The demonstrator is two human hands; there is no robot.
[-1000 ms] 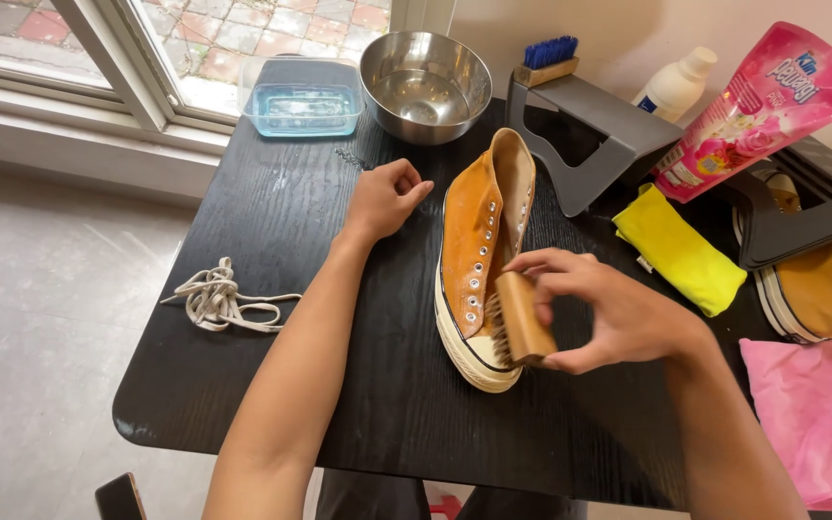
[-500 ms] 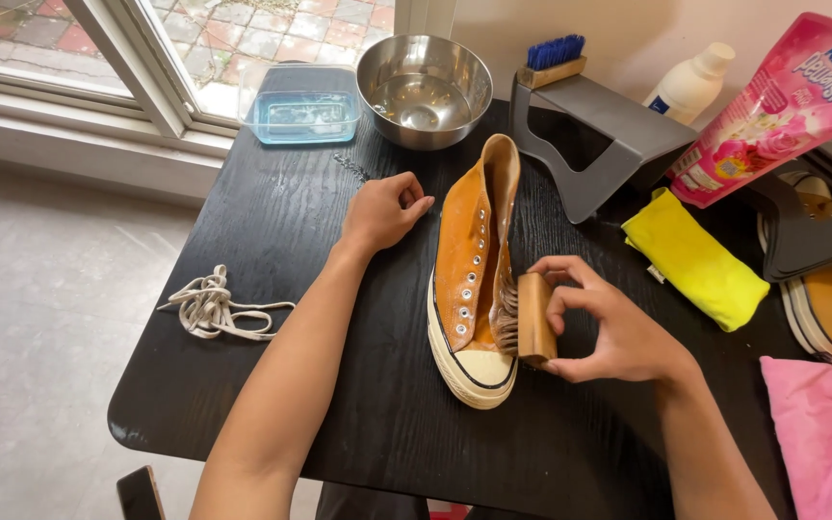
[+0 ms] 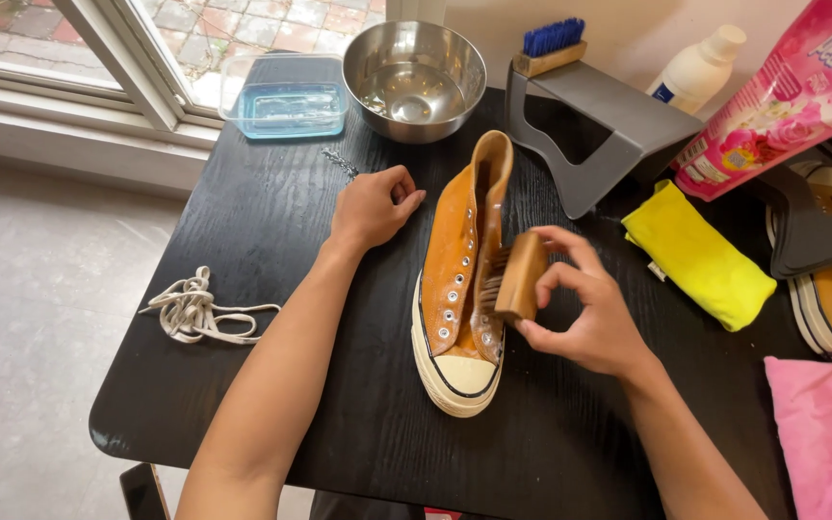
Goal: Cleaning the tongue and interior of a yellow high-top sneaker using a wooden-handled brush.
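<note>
My right hand grips a wooden brush, bristles against the orange high-top sneaker lying mid-worktop. My left hand rests loosely curled, holding nothing. Behind, the steel bowl holds a little water; the clear tub holds blue liquid.

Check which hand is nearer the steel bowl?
Left. The left hand rests closed on the table just below the steel bowl; the right hand holds a wooden brush farther down.
</note>
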